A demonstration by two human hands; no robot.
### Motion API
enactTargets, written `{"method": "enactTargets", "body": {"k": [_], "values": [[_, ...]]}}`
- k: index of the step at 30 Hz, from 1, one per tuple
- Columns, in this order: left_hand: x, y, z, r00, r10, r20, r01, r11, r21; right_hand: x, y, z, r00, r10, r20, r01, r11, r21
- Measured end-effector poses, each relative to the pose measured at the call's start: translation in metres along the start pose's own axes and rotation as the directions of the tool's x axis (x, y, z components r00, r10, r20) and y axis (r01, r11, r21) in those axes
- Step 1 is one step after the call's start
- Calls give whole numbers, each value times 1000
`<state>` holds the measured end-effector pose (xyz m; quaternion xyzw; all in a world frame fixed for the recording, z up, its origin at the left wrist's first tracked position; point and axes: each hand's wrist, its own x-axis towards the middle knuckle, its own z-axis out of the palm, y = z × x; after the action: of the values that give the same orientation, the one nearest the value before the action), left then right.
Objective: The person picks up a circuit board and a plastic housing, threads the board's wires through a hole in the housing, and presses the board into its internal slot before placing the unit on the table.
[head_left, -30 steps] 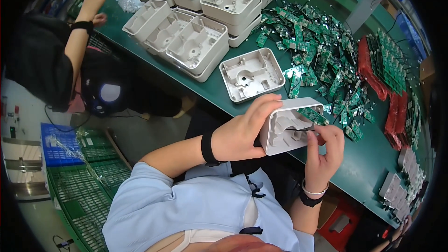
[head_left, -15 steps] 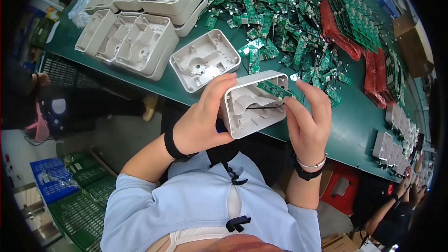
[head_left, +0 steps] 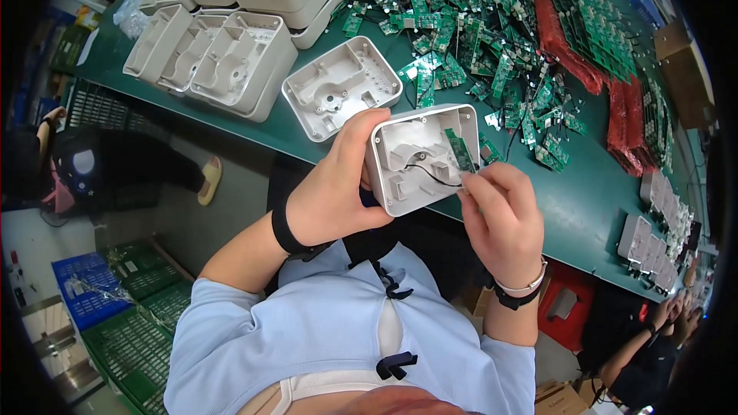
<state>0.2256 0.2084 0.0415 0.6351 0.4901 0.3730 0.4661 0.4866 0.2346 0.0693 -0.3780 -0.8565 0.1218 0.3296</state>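
My left hand [head_left: 330, 177] grips the left side of a light grey plastic housing [head_left: 393, 198], tilted so its open inside shows. At the housing's right wall, my right hand [head_left: 503, 219] pinches a small green circuit board [head_left: 459, 151] by its lower end. The board stands partly inside the housing, and a thin black cable [head_left: 434, 177] curves from it across the interior. Just beyond lies another open grey housing [head_left: 338, 92] on the green table [head_left: 573, 211].
Stacked grey housings [head_left: 231, 69] stand at the far left. A heap of green boards with black cables [head_left: 461, 23] covers the table's far middle. Boards on red bubble wrap [head_left: 565, 42] lie to the right. Green and blue crates [head_left: 134, 346] are at lower left; other people work at both sides.
The circuit board has turned from lying slanted across the housing's top to standing more upright at its right side. My right hand has moved lower, its fingers closer together.
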Motion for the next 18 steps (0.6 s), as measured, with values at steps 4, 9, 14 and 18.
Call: {"method": "enactTargets", "body": {"k": [4, 9, 14, 18], "values": [[-5, -4, -2, 999, -36, -15, 35, 998, -44, -2, 1, -6, 998, 28, 61, -23, 996, -87], [2, -10, 3, 995, 90, -36, -86, 991, 99, 6, -7, -20, 978, -196, 68, 204, 968, -147], [0, -6, 4, 964, 254, -82, -228, 943, 241, 7, -18, -11, 970, -185, 156, 176, 982, 74], [-2, -6, 2, 931, 357, -81, -295, 863, 411, 9, -22, 2, 977, -107, 183, 64, 972, 227]]}}
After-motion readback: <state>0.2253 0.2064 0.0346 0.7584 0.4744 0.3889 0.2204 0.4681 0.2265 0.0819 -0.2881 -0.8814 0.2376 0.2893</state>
